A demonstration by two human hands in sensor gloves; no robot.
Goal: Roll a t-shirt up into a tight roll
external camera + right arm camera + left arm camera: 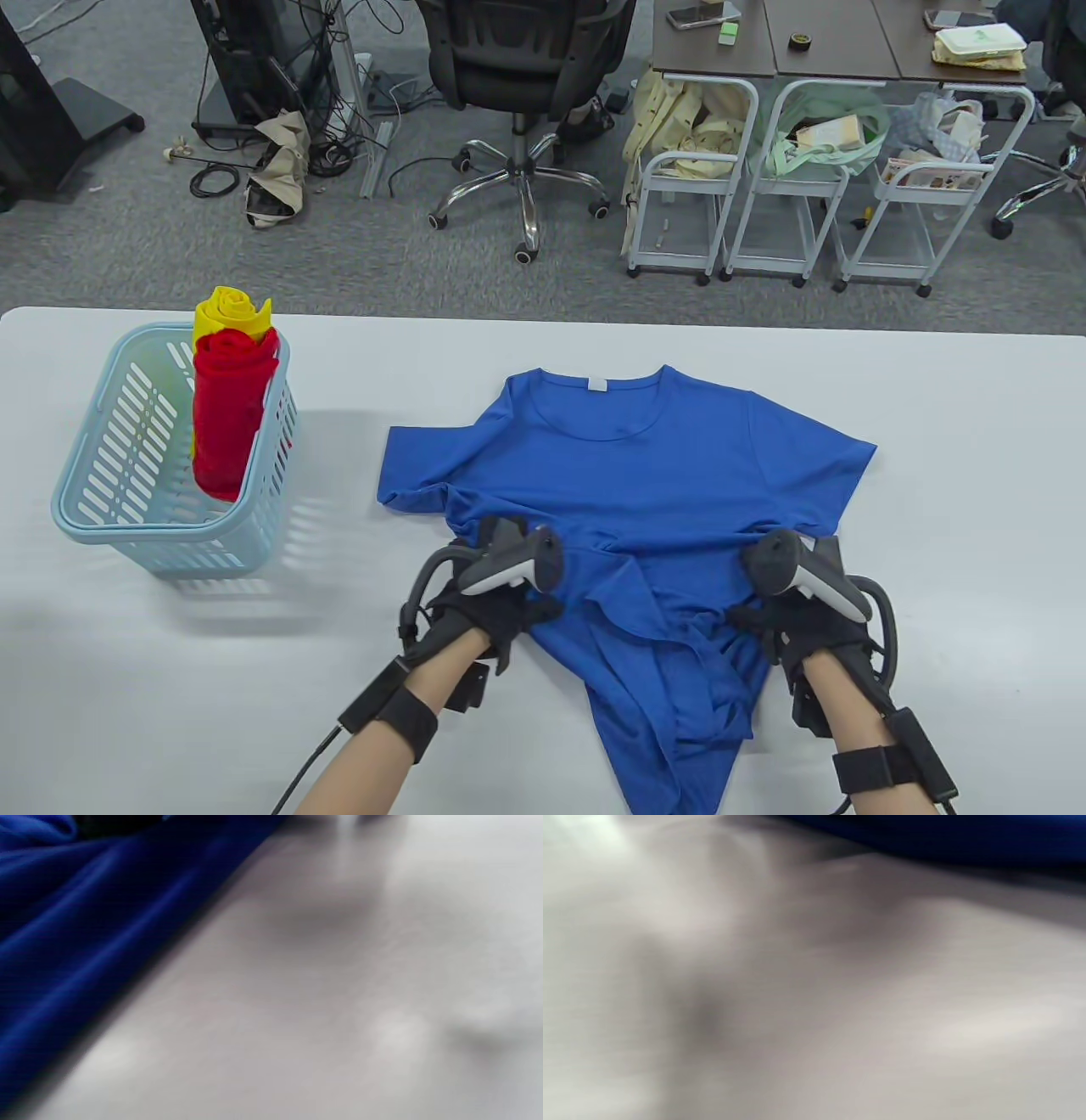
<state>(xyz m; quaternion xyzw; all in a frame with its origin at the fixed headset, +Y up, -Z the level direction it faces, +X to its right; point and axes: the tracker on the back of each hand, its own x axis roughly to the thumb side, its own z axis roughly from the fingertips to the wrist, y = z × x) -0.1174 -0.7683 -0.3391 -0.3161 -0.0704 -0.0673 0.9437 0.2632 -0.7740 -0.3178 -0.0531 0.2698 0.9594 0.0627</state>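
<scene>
Both gloved hands gather the lower part of a blue t-shirt on a white table.

The left hand (496,607) has its fingers curled into the cloth at the shirt's left side, and the right hand (785,624) grips the bunched cloth at the shirt's right side; trackers cover the backs of both, so the fingertips themselves are mostly hidden. The blue t-shirt (632,471) lies face up in the middle of the table (950,475), collar at the far end and sleeves spread, its lower half rumpled between the hands and trailing to the near edge. Well to the shirt's left stands a light blue basket (110,509) with a red roll (227,416) and a yellow roll (229,312) upright inside. Both wrist views are blurred, showing only blue cloth against the tabletop.
</scene>
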